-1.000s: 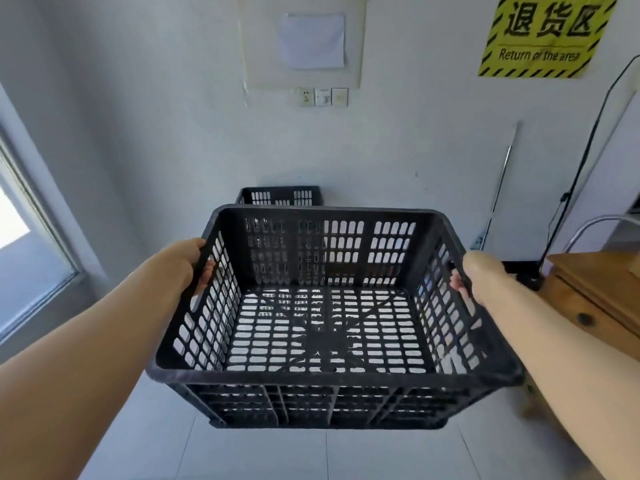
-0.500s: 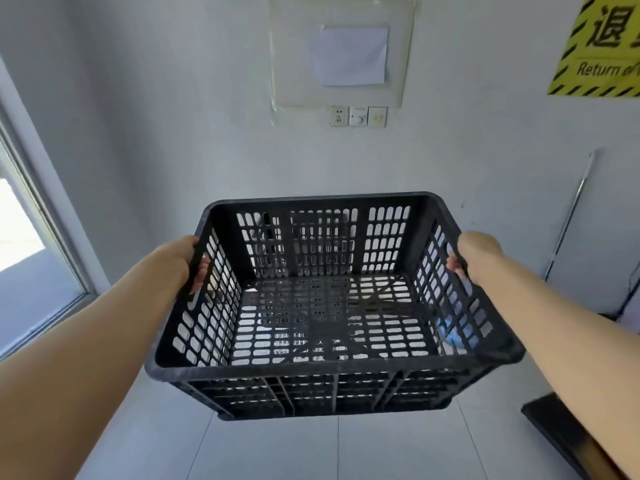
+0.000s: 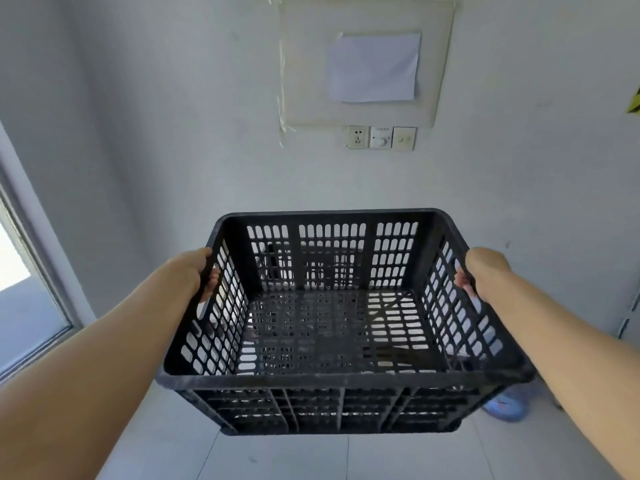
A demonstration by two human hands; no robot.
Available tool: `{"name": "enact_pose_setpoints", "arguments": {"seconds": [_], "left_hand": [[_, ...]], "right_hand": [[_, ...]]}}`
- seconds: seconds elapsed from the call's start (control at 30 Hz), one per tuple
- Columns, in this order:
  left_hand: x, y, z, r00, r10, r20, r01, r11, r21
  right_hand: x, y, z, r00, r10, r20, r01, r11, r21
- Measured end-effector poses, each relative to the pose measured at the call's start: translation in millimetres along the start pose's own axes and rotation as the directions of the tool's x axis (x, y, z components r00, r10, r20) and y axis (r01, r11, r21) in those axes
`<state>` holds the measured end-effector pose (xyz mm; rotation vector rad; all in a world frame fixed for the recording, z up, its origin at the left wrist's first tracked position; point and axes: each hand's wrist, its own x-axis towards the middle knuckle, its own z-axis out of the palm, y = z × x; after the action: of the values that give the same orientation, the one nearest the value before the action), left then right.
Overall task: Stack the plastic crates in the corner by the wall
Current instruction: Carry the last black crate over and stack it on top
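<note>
**Black crate held up in both hands, facing the wall**

Nearest to me are the two bare forearms, reaching forward from the lower corners. Between them hangs a black rectangular plastic crate with slotted, lattice-like walls and floor [image 3: 341, 381], lifted clear of the pale tiled floor [image 3: 277, 459] and tipped slightly so that its open top faces the person. It is empty; light shows through its slots.

The left hand [image 3: 194, 268] clasps the crate's left wall at the handle opening near the rim, its fingers [image 3: 212, 280] curled through the cut-out and closed on the plastic. The right hand [image 3: 485, 268] does the same on the opposite wall, fingers [image 3: 462, 282] hooked inward through the handle slot and clenched on the crate. Both grips sit toward the far end of the side walls.

Under the crate's right corner, down on the floor, lies something blue and blurred [image 3: 505, 405]; I cannot tell what it is.

Through the crate's far wall and floor, darker lattice shapes show behind it, too broken up by the slots to name with certainty.

Farther on stands the white painted wall [image 3: 173, 150]. To the left a window with a pale frame [image 3: 31, 289] lets in bright daylight. On the wall above the crate sits a row of three cream switch-and-socket plates [image 3: 381, 137], and above those a large off-white panel under clear film [image 3: 304, 81] with a sheet of white paper [image 3: 374, 65] fixed at its middle. A sliver of yellow sign [image 3: 635, 102] peeks in at the right edge.
</note>
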<state>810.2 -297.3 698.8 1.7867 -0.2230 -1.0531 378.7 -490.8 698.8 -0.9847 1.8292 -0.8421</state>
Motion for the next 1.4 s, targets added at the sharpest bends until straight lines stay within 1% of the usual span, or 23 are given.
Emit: {"name": "enact_pose_setpoints", "arguments": {"seconds": [0.2,0.33,0.43,0.5,0.67,0.8,0.87,1.0,1.2,1.4], "left_hand": [[47,41,43,0.997,-0.005,-0.074,0.003,1.0,-0.03],[85,66,57,0.993,-0.023,-0.113,0.018,0.999,-0.043],[123,86,63,0.989,-0.007,-0.147,0.0,0.999,-0.044],[145,99,67,0.988,-0.007,-0.154,0.001,0.999,-0.039],[204,133,70,0.986,-0.01,-0.165,0.005,1.0,-0.03],[242,156,78,0.983,-0.011,-0.181,0.007,1.0,-0.022],[256,165,85,0.981,-0.017,-0.194,0.014,1.0,-0.018],[284,180,100,0.973,-0.02,-0.231,0.017,1.0,-0.012],[323,197,124,0.957,-0.072,-0.279,0.069,0.997,-0.019],[349,213,141,0.934,-0.093,-0.345,0.1,0.995,0.003]], "right_hand": [[60,-64,34,0.997,-0.045,0.067,0.045,0.999,-0.004],[90,-100,68,0.996,-0.064,0.062,0.065,0.998,-0.026],[120,-125,100,0.995,-0.077,0.063,0.08,0.995,-0.058],[138,-138,123,0.995,-0.084,0.056,0.089,0.992,-0.086],[173,-166,177,0.992,-0.119,0.031,0.121,0.989,-0.084],[204,-183,211,0.989,-0.143,0.042,0.145,0.988,-0.049],[219,-193,226,0.987,-0.156,0.046,0.159,0.985,-0.062],[255,-215,255,0.976,-0.203,0.085,0.21,0.974,-0.088],[311,-250,296,0.967,-0.183,0.175,0.209,0.968,-0.141],[353,-276,332,0.944,-0.212,0.252,0.267,0.94,-0.211]]}}
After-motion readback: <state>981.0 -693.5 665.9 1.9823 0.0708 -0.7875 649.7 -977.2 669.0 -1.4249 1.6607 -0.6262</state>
